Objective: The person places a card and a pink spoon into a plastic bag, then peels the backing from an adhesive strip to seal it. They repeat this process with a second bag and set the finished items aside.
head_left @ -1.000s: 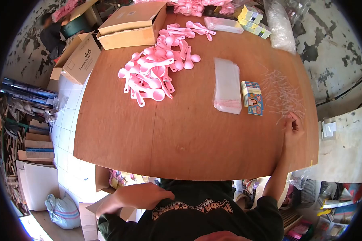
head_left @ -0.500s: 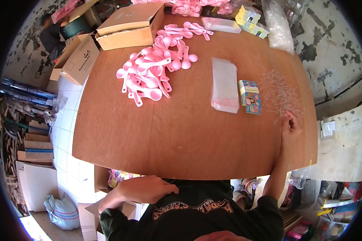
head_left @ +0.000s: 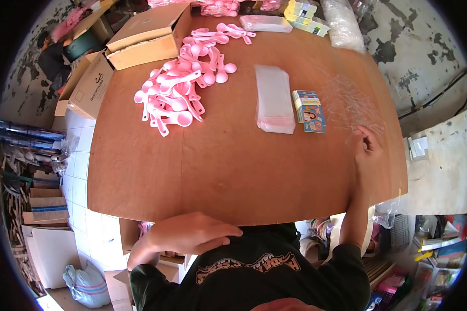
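My right hand [head_left: 367,142] is at the near edge of a scattered pile of thin clear plastic pieces [head_left: 350,101], its fingers curled together; what they pinch is too small to make out. My left hand [head_left: 194,233] hangs over the table's front edge, in front of the dark shirt, with fingers loosely extended and nothing in them. Left of the clear pieces lies a banded stack of small printed cards [head_left: 310,111]. Beside the cards is a stack of clear plastic sleeves [head_left: 275,98]. Pink plastic spoons [head_left: 176,93] are heaped on the left half of the table.
Along the back of the brown table [head_left: 218,181] are a cardboard box [head_left: 149,36], another sleeve stack [head_left: 265,23], yellow card bundles [head_left: 306,18] and a clear plastic roll [head_left: 342,26]. Another person [head_left: 54,59] is at the far left, beyond an open carton [head_left: 91,85].
The view has shifted, so the table items appear farther left and higher. My left hand has moved right along the table's front edge, its fingers more extended. My right hand remains by the clear pieces.
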Motion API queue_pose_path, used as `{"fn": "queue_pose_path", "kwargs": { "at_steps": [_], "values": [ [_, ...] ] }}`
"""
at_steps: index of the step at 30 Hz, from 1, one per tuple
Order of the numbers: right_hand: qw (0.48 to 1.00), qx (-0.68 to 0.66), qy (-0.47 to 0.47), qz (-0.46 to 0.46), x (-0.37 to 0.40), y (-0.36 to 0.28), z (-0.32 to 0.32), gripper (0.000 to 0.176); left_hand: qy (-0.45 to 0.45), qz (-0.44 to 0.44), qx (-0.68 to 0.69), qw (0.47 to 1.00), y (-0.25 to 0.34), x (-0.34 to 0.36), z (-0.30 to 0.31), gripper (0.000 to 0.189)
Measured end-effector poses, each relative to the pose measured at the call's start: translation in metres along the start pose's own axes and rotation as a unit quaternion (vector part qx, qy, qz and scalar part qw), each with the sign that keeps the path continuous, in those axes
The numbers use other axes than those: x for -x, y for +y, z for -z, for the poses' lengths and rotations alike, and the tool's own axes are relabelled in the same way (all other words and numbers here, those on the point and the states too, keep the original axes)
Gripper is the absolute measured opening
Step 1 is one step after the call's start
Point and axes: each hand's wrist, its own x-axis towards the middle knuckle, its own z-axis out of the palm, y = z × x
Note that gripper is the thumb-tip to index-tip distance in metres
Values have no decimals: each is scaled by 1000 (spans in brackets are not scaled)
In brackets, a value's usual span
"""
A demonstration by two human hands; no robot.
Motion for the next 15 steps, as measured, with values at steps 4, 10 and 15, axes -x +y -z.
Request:
{"fn": "queue_pose_path", "kwargs": {
  "at_steps": [4, 10, 15],
  "values": [
    [988, 31, -85, 125, -2, -30, -17, 15, 107, -25, -44, 993, -2, -21, 18, 21],
    [940, 63, -180, 281, -15, -75, -58, 16, 150, 72, -138, 976, -21, -58, 50, 18],
    [910, 104, -212, 340, -40, -70, -105, 20, 236, 58, -110, 964, -69, -89, 59, 19]
  ]
}}
